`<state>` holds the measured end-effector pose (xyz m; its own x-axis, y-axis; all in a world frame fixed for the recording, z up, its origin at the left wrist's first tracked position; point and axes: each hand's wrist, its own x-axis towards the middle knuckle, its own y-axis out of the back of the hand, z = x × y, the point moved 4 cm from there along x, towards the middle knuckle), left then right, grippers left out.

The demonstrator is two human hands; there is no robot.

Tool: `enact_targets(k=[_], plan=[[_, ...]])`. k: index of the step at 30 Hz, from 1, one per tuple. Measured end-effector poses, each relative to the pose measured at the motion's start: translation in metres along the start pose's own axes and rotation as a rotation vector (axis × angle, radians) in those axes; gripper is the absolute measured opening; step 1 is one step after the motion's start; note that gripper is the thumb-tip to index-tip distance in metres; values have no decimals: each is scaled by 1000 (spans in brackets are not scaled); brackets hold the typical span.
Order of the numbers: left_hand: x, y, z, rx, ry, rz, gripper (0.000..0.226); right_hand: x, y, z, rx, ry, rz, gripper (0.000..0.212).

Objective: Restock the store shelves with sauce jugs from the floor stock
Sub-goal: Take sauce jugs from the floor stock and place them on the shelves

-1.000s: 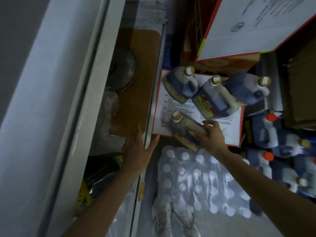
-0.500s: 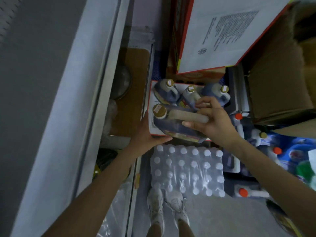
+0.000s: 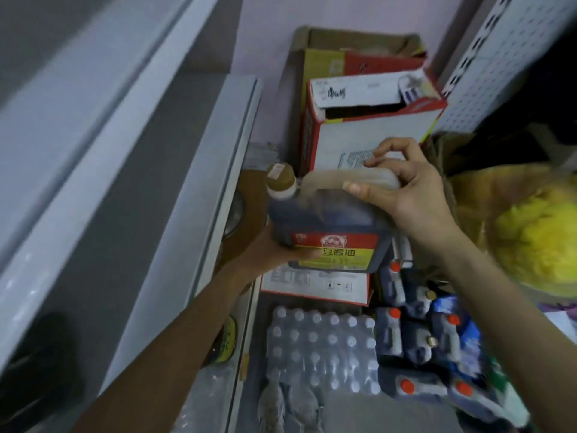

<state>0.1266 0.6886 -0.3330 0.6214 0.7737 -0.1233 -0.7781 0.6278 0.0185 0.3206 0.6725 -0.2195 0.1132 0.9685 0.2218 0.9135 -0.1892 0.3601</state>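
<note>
A dark sauce jug [image 3: 327, 226] with a gold cap and a red and yellow label hangs in mid-air at the centre. My right hand [image 3: 409, 195] grips its pale top handle. My left hand [image 3: 274, 251] cups the jug's lower left side from beneath. More sauce jugs with red caps [image 3: 415, 345] stand on the floor at lower right. White store shelves [image 3: 131, 189] run along the left side.
A shrink-wrapped pack of white-capped bottles [image 3: 318, 345] lies on the floor beneath the jug. Open red and white cartons [image 3: 368, 120] are stacked against the pink wall. A yellow bag [image 3: 537, 232] sits at right, a perforated shelf panel [image 3: 505, 57] above it.
The jug has come up off the carton lid on the floor and now sits high in both hands. My view has tilted upward toward the wall and the shelves.
</note>
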Motion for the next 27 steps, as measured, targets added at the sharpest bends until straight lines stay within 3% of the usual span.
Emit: enact_targets(k=[3, 5, 8, 11, 13, 18, 20, 23, 24, 27], plan=[[-2, -5, 43, 42, 32, 198, 69, 11, 23, -29, 57, -4, 123, 40], [-4, -9, 70, -24, 3, 275, 81, 18, 37, -50, 121, -10, 180, 28], [-8, -17, 112, -95, -72, 368, 59, 30, 52, -75, 236, -44, 237, 24], [-16, -18, 152, -107, -149, 444, 43, 42, 62, -101, 263, -64, 250, 42], [-20, -17, 171, -136, -171, 492, 53, 46, 67, -127, 239, -38, 239, 48], [-38, -15, 214, -182, -207, 580, 92, 45, 75, -182, 210, 119, 299, 34], [-45, -11, 230, -169, -221, 604, 91, 37, 71, -184, 341, 99, 269, 53], [-60, -8, 256, -150, -228, 620, 84, 17, 51, -173, 474, -23, 117, 96], [-64, -8, 265, -138, -232, 616, 84, 13, 45, -172, 472, -41, 84, 99], [-79, -9, 288, -49, -241, 629, 81, 7, 40, -183, 555, -72, 120, 72]])
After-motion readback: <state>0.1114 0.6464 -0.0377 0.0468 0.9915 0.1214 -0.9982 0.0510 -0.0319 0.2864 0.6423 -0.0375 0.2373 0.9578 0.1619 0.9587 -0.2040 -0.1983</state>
